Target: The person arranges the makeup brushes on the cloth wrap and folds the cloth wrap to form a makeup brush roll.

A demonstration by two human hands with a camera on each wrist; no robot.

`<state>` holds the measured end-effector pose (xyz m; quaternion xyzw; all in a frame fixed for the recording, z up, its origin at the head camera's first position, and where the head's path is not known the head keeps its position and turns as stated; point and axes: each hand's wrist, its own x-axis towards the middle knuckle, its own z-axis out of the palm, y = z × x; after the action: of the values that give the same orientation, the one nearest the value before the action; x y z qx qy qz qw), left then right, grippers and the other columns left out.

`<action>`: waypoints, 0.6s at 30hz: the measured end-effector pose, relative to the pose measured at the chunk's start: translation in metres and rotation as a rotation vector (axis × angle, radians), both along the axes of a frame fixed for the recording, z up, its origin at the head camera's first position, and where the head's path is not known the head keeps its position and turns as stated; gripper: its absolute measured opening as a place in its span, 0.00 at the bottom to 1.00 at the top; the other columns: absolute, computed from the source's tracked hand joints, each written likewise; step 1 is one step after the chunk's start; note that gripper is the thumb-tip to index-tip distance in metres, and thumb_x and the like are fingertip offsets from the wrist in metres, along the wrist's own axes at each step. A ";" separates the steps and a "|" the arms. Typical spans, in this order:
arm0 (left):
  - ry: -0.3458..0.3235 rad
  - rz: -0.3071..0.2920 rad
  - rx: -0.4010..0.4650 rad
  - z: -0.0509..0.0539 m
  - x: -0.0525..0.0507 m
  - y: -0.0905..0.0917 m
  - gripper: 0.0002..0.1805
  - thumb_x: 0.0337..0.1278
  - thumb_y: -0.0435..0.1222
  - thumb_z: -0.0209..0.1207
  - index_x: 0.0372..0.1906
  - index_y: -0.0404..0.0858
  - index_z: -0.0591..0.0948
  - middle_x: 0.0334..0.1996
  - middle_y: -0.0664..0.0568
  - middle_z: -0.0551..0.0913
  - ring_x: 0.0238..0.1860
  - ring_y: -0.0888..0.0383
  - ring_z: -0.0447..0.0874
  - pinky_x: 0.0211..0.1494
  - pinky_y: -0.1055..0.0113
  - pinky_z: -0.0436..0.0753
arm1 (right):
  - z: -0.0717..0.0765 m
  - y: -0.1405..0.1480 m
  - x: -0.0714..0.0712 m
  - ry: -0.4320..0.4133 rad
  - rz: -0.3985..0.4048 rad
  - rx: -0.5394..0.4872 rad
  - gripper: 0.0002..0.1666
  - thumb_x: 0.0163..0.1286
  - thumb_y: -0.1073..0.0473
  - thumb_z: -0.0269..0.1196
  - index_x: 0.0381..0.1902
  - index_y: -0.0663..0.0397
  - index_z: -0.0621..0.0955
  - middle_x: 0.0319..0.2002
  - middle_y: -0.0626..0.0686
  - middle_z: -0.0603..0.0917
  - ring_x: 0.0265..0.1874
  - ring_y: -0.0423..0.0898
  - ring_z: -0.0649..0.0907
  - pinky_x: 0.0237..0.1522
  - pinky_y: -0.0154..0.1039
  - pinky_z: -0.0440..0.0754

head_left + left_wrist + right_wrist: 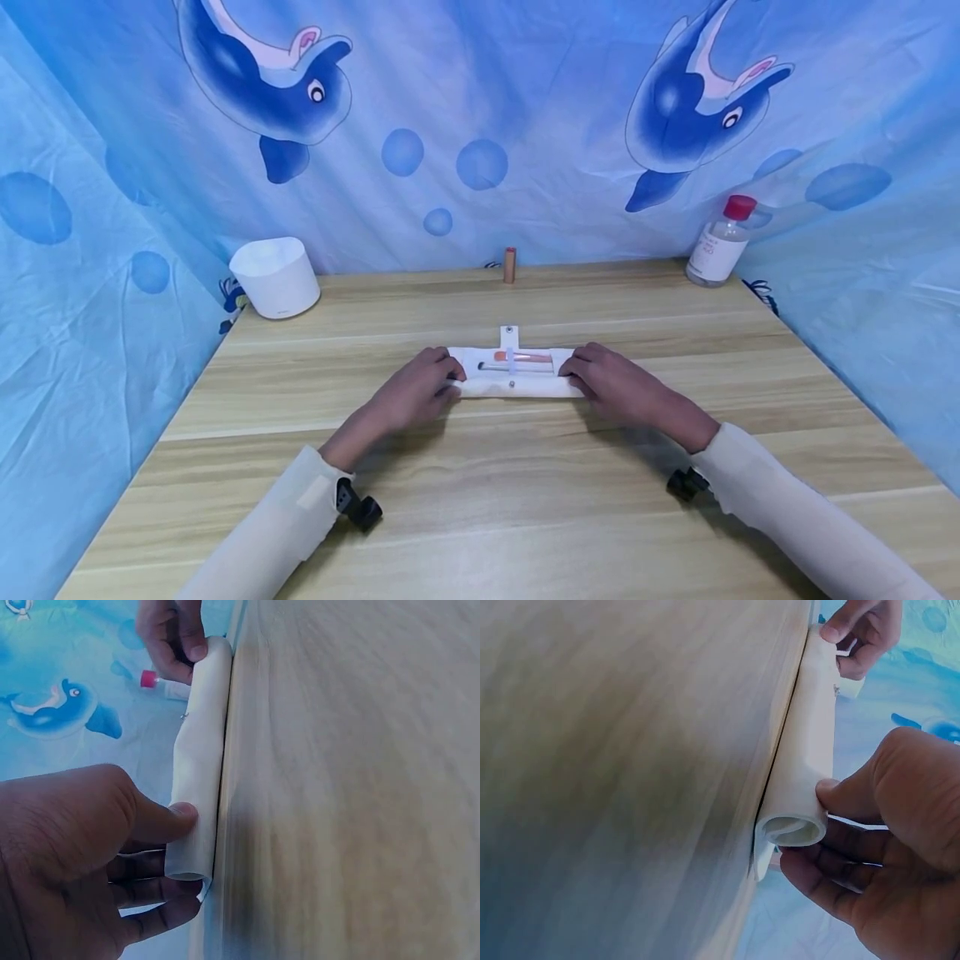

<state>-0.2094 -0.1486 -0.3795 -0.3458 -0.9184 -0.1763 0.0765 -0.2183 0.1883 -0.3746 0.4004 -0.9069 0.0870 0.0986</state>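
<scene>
A partly rolled white brush roll lies on the wooden table, its rolled edge toward me. Two makeup brushes show in its unrolled part: one with a pinkish handle, one thin and pale with a dark tip. A white strap with a snap sticks out at the far side. My left hand grips the left end, thumb on the near side of the roll. The right hand holds the right end likewise. In the right wrist view, the coiled end is visible.
A white rounded container stands at the table's back left. At the back middle is a small brown upright object. A clear bottle with a red cap stands back right. Blue dolphin-print curtain surrounds the table.
</scene>
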 end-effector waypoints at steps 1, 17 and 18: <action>-0.004 0.002 -0.008 0.001 0.000 0.000 0.07 0.63 0.31 0.64 0.44 0.34 0.83 0.40 0.50 0.77 0.44 0.53 0.74 0.50 0.58 0.76 | 0.000 0.000 0.000 -0.007 0.003 -0.002 0.10 0.70 0.68 0.62 0.48 0.57 0.84 0.44 0.53 0.83 0.44 0.49 0.80 0.46 0.46 0.80; -0.121 0.050 -0.038 0.003 0.004 0.003 0.04 0.66 0.32 0.58 0.41 0.37 0.82 0.37 0.53 0.75 0.42 0.53 0.71 0.49 0.58 0.72 | -0.001 -0.002 0.002 -0.099 0.055 -0.066 0.10 0.72 0.69 0.59 0.39 0.47 0.80 0.35 0.42 0.79 0.35 0.41 0.75 0.40 0.42 0.76; -0.125 0.052 -0.037 0.003 0.004 0.004 0.04 0.66 0.32 0.58 0.41 0.36 0.82 0.37 0.53 0.76 0.42 0.53 0.71 0.49 0.58 0.72 | -0.001 -0.001 0.002 -0.082 0.055 -0.060 0.08 0.72 0.68 0.60 0.40 0.48 0.80 0.35 0.42 0.79 0.35 0.41 0.75 0.40 0.41 0.76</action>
<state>-0.2049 -0.1450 -0.3766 -0.3113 -0.9332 -0.1785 0.0170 -0.2158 0.1875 -0.3755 0.4183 -0.8957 0.1329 0.0710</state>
